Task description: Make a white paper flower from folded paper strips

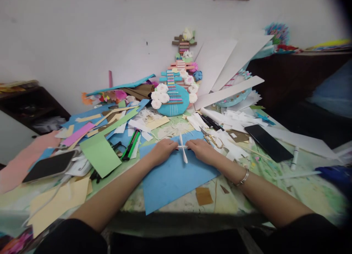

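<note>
Between my hands is a small white cross-shaped piece (183, 151), its material not clear. One bar points away from me and toward me, widening at the near end. The thin bar across it runs from hand to hand. My left hand (164, 150) pinches the left end of that bar, fingers closed. On the other side, my right hand (200, 149) grips the right end, also closed, with a bracelet on the wrist. Both hands are over a blue paper sheet (170, 184) near the table's front edge. The fingertips partly hide the bar's ends.
Scissors (213, 138), black pens (211, 122) and a black phone (268, 142) lie to the right. At left are a green box cutter (131, 144), green paper (100, 156) and another phone (51, 166). A blue paper guitar (173, 100) with white flowers stands at the wall.
</note>
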Demonstrator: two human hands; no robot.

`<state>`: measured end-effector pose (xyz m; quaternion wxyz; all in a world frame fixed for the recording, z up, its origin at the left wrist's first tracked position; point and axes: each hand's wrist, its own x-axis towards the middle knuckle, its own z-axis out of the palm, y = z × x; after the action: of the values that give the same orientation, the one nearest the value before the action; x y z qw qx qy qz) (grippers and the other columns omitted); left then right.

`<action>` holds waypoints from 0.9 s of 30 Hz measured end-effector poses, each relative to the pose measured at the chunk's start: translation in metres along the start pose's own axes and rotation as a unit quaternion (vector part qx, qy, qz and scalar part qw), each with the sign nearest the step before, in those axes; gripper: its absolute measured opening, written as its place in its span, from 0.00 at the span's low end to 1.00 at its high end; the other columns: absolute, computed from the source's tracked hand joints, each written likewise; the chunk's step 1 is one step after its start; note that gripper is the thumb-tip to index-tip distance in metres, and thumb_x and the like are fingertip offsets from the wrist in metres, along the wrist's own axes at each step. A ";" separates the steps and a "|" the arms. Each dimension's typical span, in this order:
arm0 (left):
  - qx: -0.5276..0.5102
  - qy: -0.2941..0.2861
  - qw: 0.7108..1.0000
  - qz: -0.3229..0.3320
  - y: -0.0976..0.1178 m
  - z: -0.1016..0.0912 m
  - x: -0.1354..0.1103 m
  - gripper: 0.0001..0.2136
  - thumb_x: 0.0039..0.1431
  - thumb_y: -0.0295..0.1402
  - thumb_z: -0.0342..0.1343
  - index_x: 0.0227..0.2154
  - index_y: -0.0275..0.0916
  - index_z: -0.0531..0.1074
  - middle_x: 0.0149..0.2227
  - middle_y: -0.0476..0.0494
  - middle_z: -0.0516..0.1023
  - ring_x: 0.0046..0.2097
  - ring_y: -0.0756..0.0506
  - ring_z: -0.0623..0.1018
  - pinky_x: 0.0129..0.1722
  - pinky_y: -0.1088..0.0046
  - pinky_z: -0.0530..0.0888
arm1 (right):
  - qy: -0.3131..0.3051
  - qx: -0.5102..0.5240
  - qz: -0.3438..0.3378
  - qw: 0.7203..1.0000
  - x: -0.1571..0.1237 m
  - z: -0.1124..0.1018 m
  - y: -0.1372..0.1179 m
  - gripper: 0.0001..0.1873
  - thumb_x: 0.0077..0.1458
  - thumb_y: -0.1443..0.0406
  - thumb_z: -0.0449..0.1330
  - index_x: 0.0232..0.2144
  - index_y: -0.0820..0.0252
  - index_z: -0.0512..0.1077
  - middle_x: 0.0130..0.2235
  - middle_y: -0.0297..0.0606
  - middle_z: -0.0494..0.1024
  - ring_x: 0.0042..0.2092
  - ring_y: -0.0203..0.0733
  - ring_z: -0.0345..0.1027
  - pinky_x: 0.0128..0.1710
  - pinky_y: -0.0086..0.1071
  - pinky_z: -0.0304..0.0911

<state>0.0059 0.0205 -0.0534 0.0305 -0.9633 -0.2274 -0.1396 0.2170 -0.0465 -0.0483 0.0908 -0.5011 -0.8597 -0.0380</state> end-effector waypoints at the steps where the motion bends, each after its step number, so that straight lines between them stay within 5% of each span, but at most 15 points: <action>1: 0.002 0.000 1.000 0.002 0.000 0.001 0.000 0.10 0.63 0.29 0.44 0.31 0.37 0.70 0.29 0.44 0.72 0.33 0.46 0.70 0.34 0.71 0.64 | -0.003 0.009 0.000 1.000 0.001 0.001 0.000 0.10 0.58 0.74 0.48 0.37 0.63 0.67 0.34 0.41 0.73 0.34 0.40 0.64 0.32 0.30 0.50; 10: -0.065 0.046 0.996 -0.041 0.004 -0.007 -0.017 0.12 0.61 0.26 0.43 0.38 0.37 0.72 0.34 0.41 0.75 0.39 0.44 0.72 0.41 0.69 0.66 | -0.059 -0.040 -0.031 0.997 0.002 -0.019 -0.007 0.13 0.53 0.77 0.49 0.39 0.62 0.66 0.38 0.43 0.74 0.35 0.41 0.67 0.31 0.30 0.50; 16: -0.131 0.134 0.976 -0.114 0.031 -0.014 -0.037 0.09 0.59 0.30 0.49 0.35 0.38 0.75 0.33 0.43 0.79 0.36 0.44 0.75 0.39 0.71 0.67 | -0.032 -0.106 0.026 0.993 -0.014 -0.041 -0.041 0.12 0.53 0.76 0.49 0.36 0.62 0.69 0.37 0.45 0.75 0.42 0.46 0.67 0.37 0.34 0.49; 21: -0.132 0.154 0.966 -0.161 0.057 -0.015 -0.050 0.09 0.58 0.29 0.50 0.31 0.38 0.76 0.32 0.44 0.80 0.36 0.44 0.76 0.38 0.70 0.68 | 0.024 -0.058 0.079 0.995 -0.031 -0.030 -0.065 0.13 0.49 0.78 0.51 0.31 0.62 0.71 0.36 0.42 0.76 0.44 0.45 0.65 0.40 0.35 0.47; 27: -0.180 0.173 0.956 -0.156 0.061 -0.010 -0.054 0.07 0.54 0.29 0.53 0.31 0.40 0.77 0.34 0.44 0.81 0.37 0.45 0.77 0.40 0.70 0.70 | 0.081 -0.008 0.112 0.990 -0.030 -0.011 -0.054 0.17 0.52 0.77 0.50 0.36 0.57 0.74 0.38 0.38 0.77 0.44 0.42 0.65 0.40 0.35 0.46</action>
<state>-0.0154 -0.0585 -0.0583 -0.1264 -0.8665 -0.3377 -0.3452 0.1853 -0.1003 -0.0423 0.1601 -0.5905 -0.7875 -0.0747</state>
